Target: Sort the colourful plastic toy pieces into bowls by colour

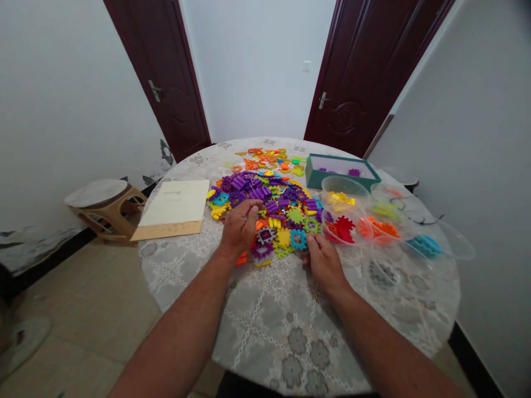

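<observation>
Currently, my left hand (239, 228) over the interlocking-block pile (271, 192), my right hand (326, 264) at its near blue block (298, 240) — either grip, I can't tell — clear bowls (345, 187) rightward.

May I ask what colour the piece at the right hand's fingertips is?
The piece is blue, shown best in the head view.

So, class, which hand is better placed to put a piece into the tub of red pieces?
The right hand, most likely: it is close to that tub and at a blue piece, while the left hand, by the pile, is farther away.
</observation>
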`<state>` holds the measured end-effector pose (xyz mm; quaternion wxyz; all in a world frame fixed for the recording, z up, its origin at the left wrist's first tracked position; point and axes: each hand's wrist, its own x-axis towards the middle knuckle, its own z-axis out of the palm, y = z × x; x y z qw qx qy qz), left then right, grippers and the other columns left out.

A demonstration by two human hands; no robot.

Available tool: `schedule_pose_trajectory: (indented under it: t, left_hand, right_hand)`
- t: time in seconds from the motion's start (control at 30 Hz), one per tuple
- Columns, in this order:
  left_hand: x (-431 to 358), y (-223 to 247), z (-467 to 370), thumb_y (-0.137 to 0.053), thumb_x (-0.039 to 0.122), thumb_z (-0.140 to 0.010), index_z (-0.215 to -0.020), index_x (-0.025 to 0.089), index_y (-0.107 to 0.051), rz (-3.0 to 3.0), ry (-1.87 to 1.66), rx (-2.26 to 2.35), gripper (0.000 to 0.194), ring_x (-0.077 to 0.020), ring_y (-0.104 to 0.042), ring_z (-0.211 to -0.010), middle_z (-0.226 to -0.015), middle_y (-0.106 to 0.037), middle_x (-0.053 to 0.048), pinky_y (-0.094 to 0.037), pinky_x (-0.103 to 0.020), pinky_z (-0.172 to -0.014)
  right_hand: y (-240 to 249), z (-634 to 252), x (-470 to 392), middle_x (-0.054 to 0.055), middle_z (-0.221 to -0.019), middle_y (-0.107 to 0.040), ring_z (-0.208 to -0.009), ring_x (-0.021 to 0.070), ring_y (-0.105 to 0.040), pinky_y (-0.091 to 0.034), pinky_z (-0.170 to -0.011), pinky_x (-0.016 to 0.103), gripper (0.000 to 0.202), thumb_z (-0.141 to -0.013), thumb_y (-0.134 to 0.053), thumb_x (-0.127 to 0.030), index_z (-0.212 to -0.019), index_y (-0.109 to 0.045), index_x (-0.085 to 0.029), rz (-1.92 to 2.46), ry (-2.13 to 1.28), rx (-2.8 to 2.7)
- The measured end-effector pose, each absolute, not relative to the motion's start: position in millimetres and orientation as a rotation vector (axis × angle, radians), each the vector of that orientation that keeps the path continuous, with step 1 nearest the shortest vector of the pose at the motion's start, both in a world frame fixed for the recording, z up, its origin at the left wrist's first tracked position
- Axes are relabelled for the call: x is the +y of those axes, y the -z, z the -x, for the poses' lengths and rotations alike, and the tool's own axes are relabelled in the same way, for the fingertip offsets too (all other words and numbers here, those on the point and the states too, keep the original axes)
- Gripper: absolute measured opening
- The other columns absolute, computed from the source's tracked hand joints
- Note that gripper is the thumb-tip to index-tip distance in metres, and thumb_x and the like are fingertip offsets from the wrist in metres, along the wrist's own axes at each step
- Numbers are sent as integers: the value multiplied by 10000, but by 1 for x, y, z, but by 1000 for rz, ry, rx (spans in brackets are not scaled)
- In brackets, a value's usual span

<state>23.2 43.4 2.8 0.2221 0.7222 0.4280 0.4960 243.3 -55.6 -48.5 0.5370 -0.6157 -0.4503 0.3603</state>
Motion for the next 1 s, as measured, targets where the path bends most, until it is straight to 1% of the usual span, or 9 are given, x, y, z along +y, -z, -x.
schedule_pose_trajectory:
  t: [0.07, 0.2, 0.37, 0.47, 0.57, 0.7, 0.77, 0.9, 1.0]
  left_hand:
    - [45, -7, -13, -504, 314, -990, -1093, 214, -704, -2065, -1317, 1249, 247, -197, -708, -984, -1047, -770, -46, -550, -358, -947]
    - [43, -19, 7, -639, 369, -911, -1062, 228, -720, -2219, -920, 1197, 222, -197, -691, -897, -983, -756, -31, -549, -338, -861]
    - [28, -24, 14, -851, 445, -716, -1152, 283, -717, -2337, -388, 991, 484, -226, -676, -947, -1067, -730, -16, -527, -324, -869]
    - [20, -19, 7, -904, 400, -645, -1103, 295, -722, -2411, -268, 987, 504, -253, -662, -991, -1073, -735, -27, -509, -344, -914]
    - [18, -14, 0, -878, 309, -653, -1056, 312, -724, -2439, -255, 1005, 431, -255, -652, -1021, -1080, -745, -24, -495, -350, -952]
    - [22, -13, -2, -727, 291, -800, -1026, 287, -726, -2387, -304, 1010, 226, -216, -667, -869, -964, -748, -17, -510, -310, -806]
    - [25, -14, -1, -648, 287, -867, -1021, 275, -727, -2366, -410, 1041, 173, -201, -665, -808, -905, -744, -11, -503, -305, -757]
    - [32, -11, -5, -609, 303, -911, -1083, 259, -718, -2208, -744, 1145, 208, -191, -676, -826, -938, -748, -17, -519, -312, -750]
    - [33, -7, -13, -641, 362, -901, -1160, 248, -684, -1883, -831, 1135, 286, -165, -659, -709, -859, -724, -3, -527, -291, -646]
  right_hand:
    - [51, -243, -55, -26, -573, -589, -524, 164, -535, -404, -503, 253, 423, -953, -585, -613, -989, -693, -206, 1448, -936, -992]
    - [55, -241, -53, -11, -676, -649, -492, 116, -524, -387, -449, 220, 453, -861, -685, -637, -959, -667, -194, 1317, -1091, -816]
    - [57, -241, -52, -12, -681, -655, -476, 104, -516, -375, -421, 206, 460, -820, -724, -622, -963, -649, -192, 1287, -1136, -739]
    - [58, -242, -52, -16, -677, -649, -482, 102, -521, -381, -422, 201, 446, -843, -710, -610, -978, -658, -188, 1293, -1125, -777]
    - [59, -243, -52, -16, -674, -644, -481, 105, -521, -397, -422, 208, 453, -850, -701, -621, -976, -667, -187, 1299, -1113, -816]
    - [58, -244, -51, -16, -667, -641, -476, 110, -522, -394, -410, 209, 464, -836, -710, -634, -962, -661, -190, 1294, -1126, -801]
    - [57, -243, -51, -15, -664, -641, -472, 108, -521, -393, -406, 207, 461, -827, -714, -632, -945, -655, -191, 1287, -1134, -781]
    - [54, -241, -51, -15, -659, -647, -454, 104, -504, -378, -390, 201, 450, -817, -716, -619, -948, -637, -195, 1262, -1166, -735]
    - [53, -241, -51, -15, -644, -652, -449, 99, -505, -372, -391, 190, 451, -823, -719, -611, -968, -629, -194, 1242, -1194, -719]
